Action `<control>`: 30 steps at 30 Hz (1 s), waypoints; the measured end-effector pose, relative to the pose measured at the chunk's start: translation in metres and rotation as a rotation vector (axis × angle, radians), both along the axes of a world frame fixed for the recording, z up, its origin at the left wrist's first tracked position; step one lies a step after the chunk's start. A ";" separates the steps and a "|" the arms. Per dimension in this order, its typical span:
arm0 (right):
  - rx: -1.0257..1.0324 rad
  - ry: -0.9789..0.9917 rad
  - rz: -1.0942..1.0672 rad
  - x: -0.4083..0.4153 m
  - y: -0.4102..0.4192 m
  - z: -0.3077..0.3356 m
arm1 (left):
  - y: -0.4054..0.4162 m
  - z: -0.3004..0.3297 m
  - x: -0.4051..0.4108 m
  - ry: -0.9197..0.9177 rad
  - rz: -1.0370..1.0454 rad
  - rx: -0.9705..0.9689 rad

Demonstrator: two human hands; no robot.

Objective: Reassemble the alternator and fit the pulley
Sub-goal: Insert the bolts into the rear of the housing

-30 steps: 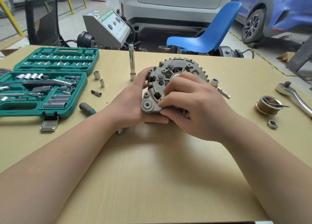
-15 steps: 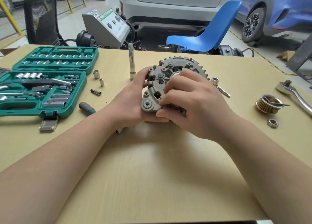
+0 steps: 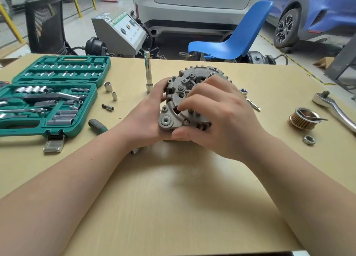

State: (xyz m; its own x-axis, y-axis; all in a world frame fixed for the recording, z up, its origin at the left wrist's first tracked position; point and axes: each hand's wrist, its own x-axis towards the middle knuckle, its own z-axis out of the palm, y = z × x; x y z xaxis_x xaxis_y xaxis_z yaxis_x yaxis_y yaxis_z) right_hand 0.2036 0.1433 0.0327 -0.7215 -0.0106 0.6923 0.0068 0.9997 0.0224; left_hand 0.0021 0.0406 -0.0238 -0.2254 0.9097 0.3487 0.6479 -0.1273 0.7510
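The grey alternator (image 3: 181,93) stands tilted on the wooden table (image 3: 173,207), its ribbed housing face towards me. My left hand (image 3: 148,119) grips its left side and underside, thumb along the bottom edge. My right hand (image 3: 217,115) lies over the front right of the housing, fingers curled onto the face and fingertips near a slot. The grooved pulley (image 3: 304,118) sits apart on the right of the table with a thin tool lying in it. A loose nut (image 3: 308,140) lies just in front of the pulley.
An open green socket set (image 3: 48,95) fills the left of the table, with loose sockets (image 3: 107,86) and a bit beside it. An extension bar (image 3: 148,70) stands upright behind the alternator. A ratchet handle (image 3: 335,107) lies at the far right. A green-handled tool (image 3: 97,126) lies under my left forearm.
My right hand's fingers have shifted a little on the housing face, uncovering more of its upper left. The alternator and my left hand have stayed in place.
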 end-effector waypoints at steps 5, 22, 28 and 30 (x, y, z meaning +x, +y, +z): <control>-0.215 0.295 -0.234 0.026 0.054 0.025 | 0.000 0.002 0.003 -0.031 0.007 0.015; -0.859 -0.373 -1.181 0.114 0.191 0.009 | -0.002 0.003 0.007 -0.011 0.035 0.003; -0.841 -0.349 -1.127 0.101 0.179 0.008 | -0.005 0.007 0.010 -0.062 0.039 -0.010; -0.850 -0.351 -1.069 0.094 0.175 0.005 | -0.005 0.009 0.012 -0.062 0.050 -0.010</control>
